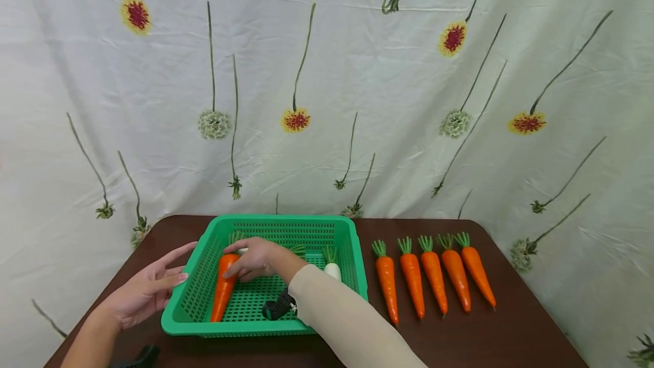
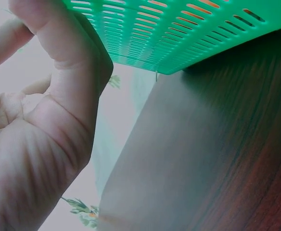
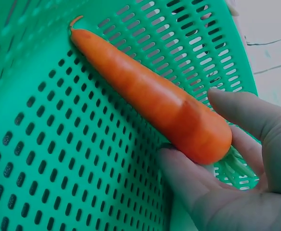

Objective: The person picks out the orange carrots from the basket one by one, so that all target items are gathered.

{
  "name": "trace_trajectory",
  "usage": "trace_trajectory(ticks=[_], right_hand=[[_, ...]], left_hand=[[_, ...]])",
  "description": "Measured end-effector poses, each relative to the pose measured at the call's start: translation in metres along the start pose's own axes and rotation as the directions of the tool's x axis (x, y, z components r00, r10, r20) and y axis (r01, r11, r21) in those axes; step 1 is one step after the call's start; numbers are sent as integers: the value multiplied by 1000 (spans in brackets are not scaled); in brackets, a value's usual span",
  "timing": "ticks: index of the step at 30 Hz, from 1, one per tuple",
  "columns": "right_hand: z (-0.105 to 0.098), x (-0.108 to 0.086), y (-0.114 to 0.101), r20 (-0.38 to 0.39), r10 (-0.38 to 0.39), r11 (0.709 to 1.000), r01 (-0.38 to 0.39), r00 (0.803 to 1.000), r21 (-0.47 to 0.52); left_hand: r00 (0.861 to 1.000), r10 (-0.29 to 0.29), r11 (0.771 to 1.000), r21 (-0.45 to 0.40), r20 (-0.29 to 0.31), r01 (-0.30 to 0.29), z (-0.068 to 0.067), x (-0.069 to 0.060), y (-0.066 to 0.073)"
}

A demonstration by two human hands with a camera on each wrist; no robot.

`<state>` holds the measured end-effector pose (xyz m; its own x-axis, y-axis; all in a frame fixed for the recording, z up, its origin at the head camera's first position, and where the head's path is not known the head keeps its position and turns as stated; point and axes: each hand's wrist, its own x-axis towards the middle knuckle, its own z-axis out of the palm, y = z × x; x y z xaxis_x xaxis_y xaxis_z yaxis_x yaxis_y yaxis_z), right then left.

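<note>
An orange carrot (image 1: pixel 225 288) leans inside the left end of a green plastic basket (image 1: pixel 352 260), its thin tip toward the near side. My right hand (image 1: pixel 258 260) reaches into the basket and holds this carrot (image 3: pixel 150 91) near its thick, leafy end, thumb on one side and fingers on the other. At the basket's left rim is my left hand (image 1: pixel 145 288), its fingers loosely spread and the thumb tip at the rim. White radishes with green tops lie in the basket; one radish (image 1: pixel 332 268) shows at the right, the others are partly hidden by my right arm.
Several carrots (image 1: pixel 411 280) lie in a row on the dark wooden table (image 1: pixel 511 328), right of the basket. Behind the table hangs a white cloth (image 1: pixel 398 158) with a flower print. A black strap (image 1: pixel 278 305) is on my right wrist.
</note>
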<state>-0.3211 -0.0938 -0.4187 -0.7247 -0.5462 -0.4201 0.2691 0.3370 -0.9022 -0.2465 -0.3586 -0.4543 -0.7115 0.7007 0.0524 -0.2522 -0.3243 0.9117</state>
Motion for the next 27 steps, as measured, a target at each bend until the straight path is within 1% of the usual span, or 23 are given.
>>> trace_trajectory(ticks=[3, 7, 13, 17, 20, 22, 27], right_hand=[[2, -2, 1, -59, -18, 1000, 19, 998, 19], [3, -2, 2, -100, -35, 999, 38, 994, 27], [2, -1, 5, -95, -49, 998, 52, 994, 30], [0, -1, 5, -116, -78, 996, 83, 990, 35], [-1, -3, 5, -138, -92, 995, 97, 986, 31], [-4, -4, 5, -135, -96, 995, 100, 986, 22], [-13, -9, 1, -106, -109, 994, 108, 988, -17]], left_hand=[[1000, 3, 1000, -3, 1, -3, 0, 1, -2], [1000, 5, 1000, 2, -5, -5, 0, 1, -4], [1000, 5, 1000, 24, -9, -4, -2, 1, -7], [1000, 13, 998, 68, -26, -11, -2, 0, -7], [999, 21, 996, 84, -27, -19, -1, 0, -6], [999, 27, 996, 85, -19, -25, -1, 0, -6], [998, 28, 988, 152, -51, -19, -4, -1, -5]])
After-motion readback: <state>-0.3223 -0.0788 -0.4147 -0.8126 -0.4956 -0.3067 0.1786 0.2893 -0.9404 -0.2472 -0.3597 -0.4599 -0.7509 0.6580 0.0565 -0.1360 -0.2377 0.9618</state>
